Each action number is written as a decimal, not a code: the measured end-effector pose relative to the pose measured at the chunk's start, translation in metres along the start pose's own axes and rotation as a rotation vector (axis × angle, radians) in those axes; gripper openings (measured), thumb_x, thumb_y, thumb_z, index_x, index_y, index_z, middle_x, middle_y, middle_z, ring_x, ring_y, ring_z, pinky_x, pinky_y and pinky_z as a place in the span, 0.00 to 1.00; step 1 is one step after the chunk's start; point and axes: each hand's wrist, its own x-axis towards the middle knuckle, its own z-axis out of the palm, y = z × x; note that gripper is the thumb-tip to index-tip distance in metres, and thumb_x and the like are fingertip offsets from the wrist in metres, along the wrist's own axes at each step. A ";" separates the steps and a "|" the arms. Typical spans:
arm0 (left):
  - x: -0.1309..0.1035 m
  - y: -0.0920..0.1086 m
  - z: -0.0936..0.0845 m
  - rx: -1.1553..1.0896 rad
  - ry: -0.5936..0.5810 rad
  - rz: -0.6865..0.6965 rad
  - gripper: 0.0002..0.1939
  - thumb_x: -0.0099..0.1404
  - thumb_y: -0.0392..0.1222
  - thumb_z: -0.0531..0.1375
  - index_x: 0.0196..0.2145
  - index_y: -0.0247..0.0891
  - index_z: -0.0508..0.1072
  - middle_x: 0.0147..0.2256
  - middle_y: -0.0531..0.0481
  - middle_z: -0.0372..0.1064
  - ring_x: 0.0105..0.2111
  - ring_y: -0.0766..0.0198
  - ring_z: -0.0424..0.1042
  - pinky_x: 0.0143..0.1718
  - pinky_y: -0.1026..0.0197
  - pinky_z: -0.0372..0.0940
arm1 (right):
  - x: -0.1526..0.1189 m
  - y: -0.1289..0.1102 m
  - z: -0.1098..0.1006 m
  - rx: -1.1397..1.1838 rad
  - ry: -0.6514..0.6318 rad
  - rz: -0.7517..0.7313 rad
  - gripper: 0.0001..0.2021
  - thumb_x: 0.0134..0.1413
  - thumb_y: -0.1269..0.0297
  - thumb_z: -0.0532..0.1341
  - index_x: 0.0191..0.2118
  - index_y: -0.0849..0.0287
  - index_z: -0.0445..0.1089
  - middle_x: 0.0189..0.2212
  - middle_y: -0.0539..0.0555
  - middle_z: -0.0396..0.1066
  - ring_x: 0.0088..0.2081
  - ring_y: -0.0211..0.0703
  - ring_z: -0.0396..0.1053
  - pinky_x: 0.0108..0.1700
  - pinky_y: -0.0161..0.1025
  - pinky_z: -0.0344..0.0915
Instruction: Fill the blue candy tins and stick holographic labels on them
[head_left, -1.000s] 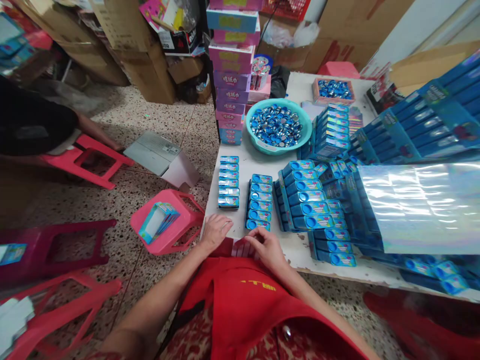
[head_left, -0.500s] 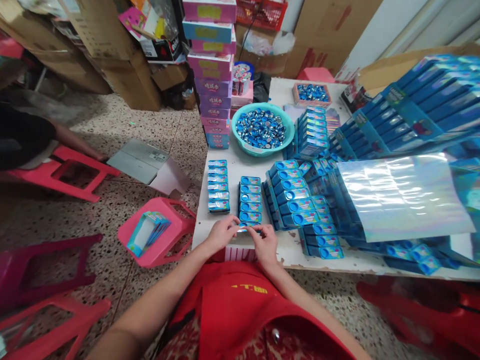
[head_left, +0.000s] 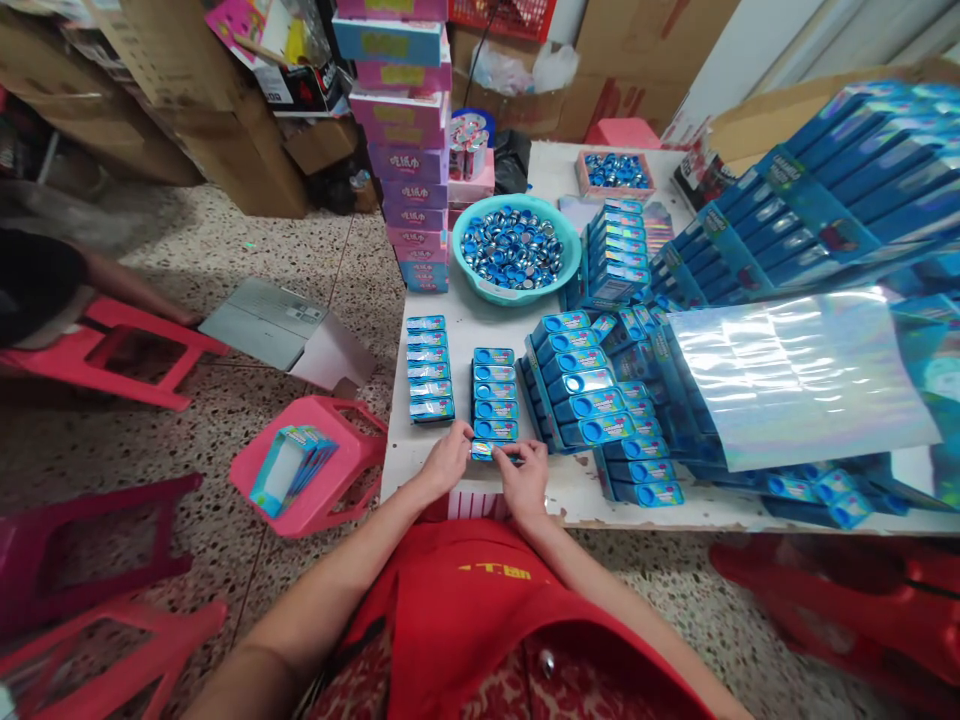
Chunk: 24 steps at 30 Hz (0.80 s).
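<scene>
A small blue box [head_left: 484, 451] with a shiny label lies at the near end of the middle row of blue boxes [head_left: 495, 391], close to the table's front edge. My left hand [head_left: 449, 457] pinches its left end with the fingertips. At the right end, my right hand [head_left: 525, 474] grips it with curled fingers, the thumb over its top. Left of this row stands another row of blue boxes [head_left: 428, 371]. To the right, a display tray of blue boxes [head_left: 581, 385] sits close to my right hand.
A turquoise basin [head_left: 517, 292] of round blue and silver caps stands behind the rows. Stacked pink and purple boxes [head_left: 414, 190] rise at the table's left. A shiny sheet [head_left: 802, 375] lies over boxes at right. A pink stool [head_left: 319, 420] stands left; another person's arm [head_left: 139, 288] is farther left.
The view has shifted slightly, so the table appears a little farther left and up. My fingers have moved a little apart, showing more of the small box's label.
</scene>
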 end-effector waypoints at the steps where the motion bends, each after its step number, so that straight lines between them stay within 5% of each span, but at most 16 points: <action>1: 0.002 -0.002 0.003 -0.034 0.003 -0.022 0.08 0.62 0.36 0.44 0.38 0.39 0.59 0.24 0.55 0.61 0.26 0.65 0.64 0.30 0.63 0.59 | 0.002 0.001 0.000 -0.009 0.014 0.033 0.13 0.36 0.55 0.65 0.26 0.60 0.68 0.31 0.53 0.61 0.35 0.44 0.61 0.37 0.40 0.60; 7: 0.004 -0.009 0.006 0.203 -0.013 -0.143 0.15 0.59 0.31 0.49 0.44 0.35 0.63 0.33 0.46 0.71 0.35 0.59 0.70 0.38 0.59 0.62 | 0.009 0.001 -0.006 0.032 -0.027 0.107 0.19 0.34 0.53 0.64 0.33 0.58 0.61 0.29 0.51 0.65 0.29 0.41 0.62 0.34 0.39 0.60; 11: -0.008 -0.005 0.002 0.353 -0.025 -0.059 0.20 0.62 0.30 0.45 0.50 0.34 0.64 0.46 0.40 0.69 0.47 0.56 0.67 0.48 0.57 0.59 | 0.011 -0.003 -0.010 0.020 -0.046 0.104 0.23 0.34 0.48 0.63 0.34 0.58 0.61 0.29 0.53 0.68 0.31 0.44 0.65 0.34 0.40 0.61; 17: -0.008 0.006 -0.006 0.493 -0.264 -0.101 0.21 0.58 0.29 0.48 0.47 0.39 0.69 0.52 0.42 0.66 0.51 0.51 0.63 0.50 0.51 0.58 | 0.021 -0.005 -0.014 -0.121 -0.115 0.116 0.16 0.38 0.50 0.62 0.27 0.57 0.61 0.23 0.51 0.67 0.26 0.43 0.65 0.31 0.40 0.61; 21: -0.016 -0.004 -0.047 0.332 -0.250 -0.056 0.18 0.63 0.42 0.51 0.50 0.39 0.68 0.52 0.45 0.65 0.51 0.55 0.64 0.51 0.57 0.56 | 0.006 -0.011 -0.034 -0.219 -0.140 -0.097 0.13 0.49 0.55 0.56 0.35 0.59 0.65 0.33 0.57 0.70 0.33 0.47 0.67 0.36 0.43 0.63; 24: -0.036 -0.023 -0.067 0.156 -0.406 -0.033 0.19 0.56 0.49 0.57 0.44 0.38 0.70 0.43 0.50 0.71 0.42 0.61 0.68 0.42 0.64 0.60 | -0.014 -0.021 -0.042 -0.290 -0.202 -0.368 0.11 0.54 0.58 0.55 0.40 0.59 0.66 0.37 0.58 0.68 0.38 0.47 0.66 0.40 0.43 0.63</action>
